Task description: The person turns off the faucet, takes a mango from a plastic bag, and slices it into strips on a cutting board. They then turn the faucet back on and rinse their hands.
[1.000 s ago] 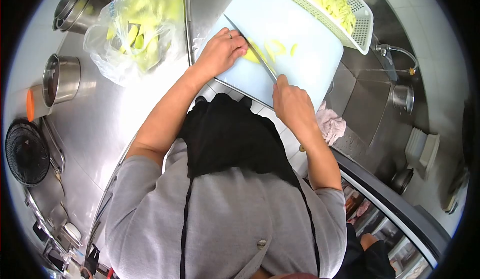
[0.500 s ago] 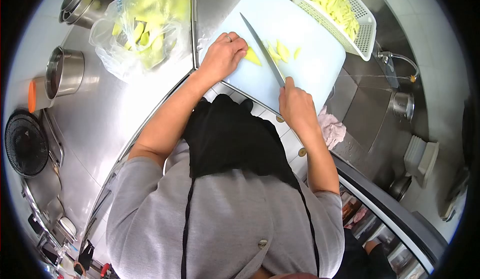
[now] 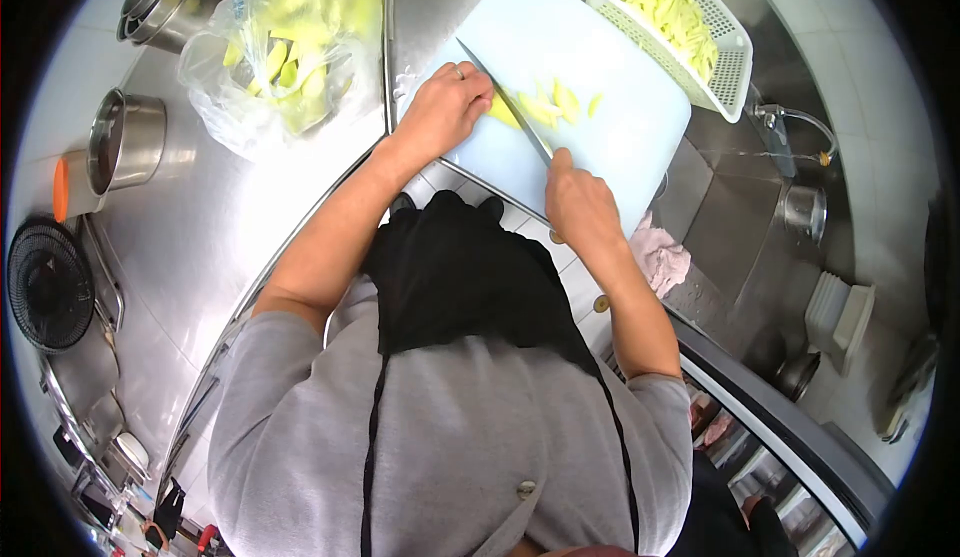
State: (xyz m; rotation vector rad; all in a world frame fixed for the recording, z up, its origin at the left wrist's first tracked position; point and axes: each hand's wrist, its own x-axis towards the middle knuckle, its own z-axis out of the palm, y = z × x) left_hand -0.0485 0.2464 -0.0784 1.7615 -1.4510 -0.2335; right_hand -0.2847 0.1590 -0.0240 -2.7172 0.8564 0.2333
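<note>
On the pale blue cutting board [image 3: 600,55], my left hand [image 3: 440,109] has its fingers curled over a yellow-green vegetable piece [image 3: 504,112], whose kind I cannot make out. My right hand [image 3: 582,202] is closed round the handle of a long kitchen knife [image 3: 526,125]. The blade lies slantwise along the right side of that piece, close to my left fingertips, and its tip points to the upper left. Several cut slices [image 3: 565,102] rest just right of the blade.
A clear plastic bag [image 3: 205,87] of larger pieces sits on the steel counter to the left. Beyond the board's upper right is a white perforated basket [image 3: 735,62] of cut strips. A pink cloth [image 3: 660,260], a sink [image 3: 735,222] and a tap [image 3: 775,127] are at the right; steel pots [image 3: 140,142] stand left.
My right hand has moved the knife leftward, from beside the loose slices to the vegetable piece. My left hand stays in nearly the same place on it.
</note>
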